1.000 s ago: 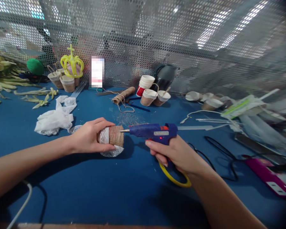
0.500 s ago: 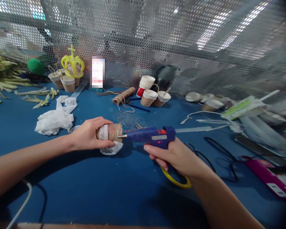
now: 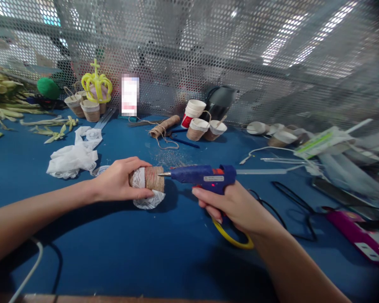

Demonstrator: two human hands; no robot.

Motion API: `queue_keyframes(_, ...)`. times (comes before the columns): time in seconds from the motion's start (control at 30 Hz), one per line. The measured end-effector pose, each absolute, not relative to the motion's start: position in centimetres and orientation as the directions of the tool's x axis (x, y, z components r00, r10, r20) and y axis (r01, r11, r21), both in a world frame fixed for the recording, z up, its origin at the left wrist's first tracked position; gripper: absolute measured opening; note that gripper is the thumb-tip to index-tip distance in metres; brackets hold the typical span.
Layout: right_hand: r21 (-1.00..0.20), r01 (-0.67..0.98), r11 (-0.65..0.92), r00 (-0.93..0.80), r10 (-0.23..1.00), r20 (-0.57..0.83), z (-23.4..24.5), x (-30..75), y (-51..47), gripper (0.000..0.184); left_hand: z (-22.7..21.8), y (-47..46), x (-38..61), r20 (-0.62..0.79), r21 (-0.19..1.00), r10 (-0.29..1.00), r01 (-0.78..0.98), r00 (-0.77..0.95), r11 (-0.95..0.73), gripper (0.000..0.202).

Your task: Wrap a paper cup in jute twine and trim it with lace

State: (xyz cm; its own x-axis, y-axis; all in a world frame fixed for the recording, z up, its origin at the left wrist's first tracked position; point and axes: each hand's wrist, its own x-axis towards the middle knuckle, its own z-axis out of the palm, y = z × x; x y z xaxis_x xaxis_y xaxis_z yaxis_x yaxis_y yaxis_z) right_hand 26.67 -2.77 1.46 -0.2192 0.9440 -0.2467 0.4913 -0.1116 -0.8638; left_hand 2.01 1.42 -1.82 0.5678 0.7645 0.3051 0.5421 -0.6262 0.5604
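Left hand [image 3: 120,179] curls in a grip, left forearm [image 3: 50,206] from left; right hand [image 3: 232,204] wraps closed, right forearm [image 3: 284,252] from lower right.

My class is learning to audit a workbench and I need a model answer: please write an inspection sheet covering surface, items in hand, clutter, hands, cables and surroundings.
Surface: blue tabletop, pale specks near the middle.
Job's things: twine-wrapped cup with lace, held sideways; blue glue gun, red light showing, nozzle at the twine, contact unclear.
Clutter: white lace bundle, twine roll, small cups, yellow crown.
Hands: left hand grips the cup; right hand holds the gun.
Cables: black cable near the purple power strip; white cable, near left.
Surroundings: perforated metal screen behind; beyond it, blurred.
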Motion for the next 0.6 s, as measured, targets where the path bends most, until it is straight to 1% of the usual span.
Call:
queue_keyframes(0.23,-0.838,0.534,-0.110,-0.229,0.936,-0.268,2.08,26.39,-2.95,0.032,-1.65,1.60,1.99,0.131,0.694,0.861,0.574,0.492,-0.434,0.049)
queue_keyframes(0.37,-0.828,0.552,-0.103,-0.233,0.934,-0.271,2.31,26.24,-2.96,0.030,-1.57,1.54,1.93,0.057,0.727,0.881,0.586,0.470,-0.359,0.051)
queue_keyframes(0.47,-0.827,0.554,-0.096,-0.241,0.932,-0.269,2.26,26.24,-2.97,0.030,-1.48,1.48,1.92,0.072,0.717,0.880,0.589,0.470,-0.373,0.051)
queue_keyframes(0.6,-0.836,0.536,-0.115,-0.218,0.938,-0.269,1.97,26.50,-2.92,0.032,-1.50,1.35,1.95,0.215,0.639,0.841,0.580,0.496,-0.505,0.049)
